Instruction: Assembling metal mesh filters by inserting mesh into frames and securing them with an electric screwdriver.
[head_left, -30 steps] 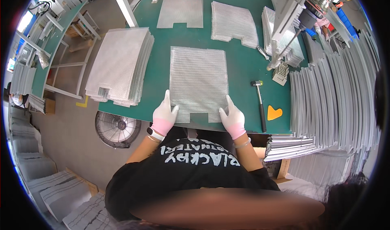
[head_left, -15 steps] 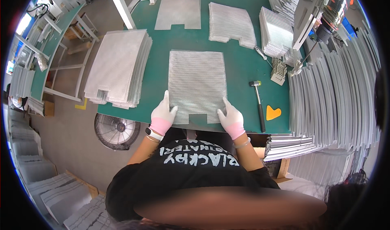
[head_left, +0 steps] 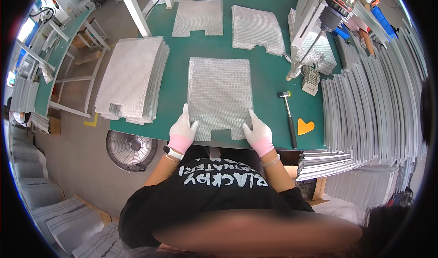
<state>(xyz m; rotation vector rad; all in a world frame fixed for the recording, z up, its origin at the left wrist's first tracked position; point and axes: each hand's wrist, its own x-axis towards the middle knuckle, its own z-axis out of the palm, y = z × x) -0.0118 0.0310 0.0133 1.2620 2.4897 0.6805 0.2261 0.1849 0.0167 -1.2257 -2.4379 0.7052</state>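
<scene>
A silvery metal mesh sheet point(head_left: 220, 91) with a square notch in its near edge lies flat on the green table point(head_left: 178, 100) in front of me; whether it is one layer or several I cannot tell. My left hand point(head_left: 183, 126), in a white glove with a pink cuff, grips its left edge near the front corner, index finger stretched along the side and thumb on top. On the opposite edge my right hand point(head_left: 258, 130), gloved alike, holds the right corner the same way. The other fingers are partly hidden.
Notched mesh stacks lie at left point(head_left: 130, 75) and far right point(head_left: 258, 27), with a mesh sheet point(head_left: 198, 18) behind. Right of my hand are a mallet point(head_left: 288, 116) and a yellow scraper point(head_left: 305, 126). A grey jointed arm point(head_left: 306, 25) overhangs the table; upright grey panels point(head_left: 365, 107) crowd the right.
The grey jointed arm at the upper right has swung left, further over the table. Both hands and the mesh sheet stay nearly where they were; the whole view has shifted slightly.
</scene>
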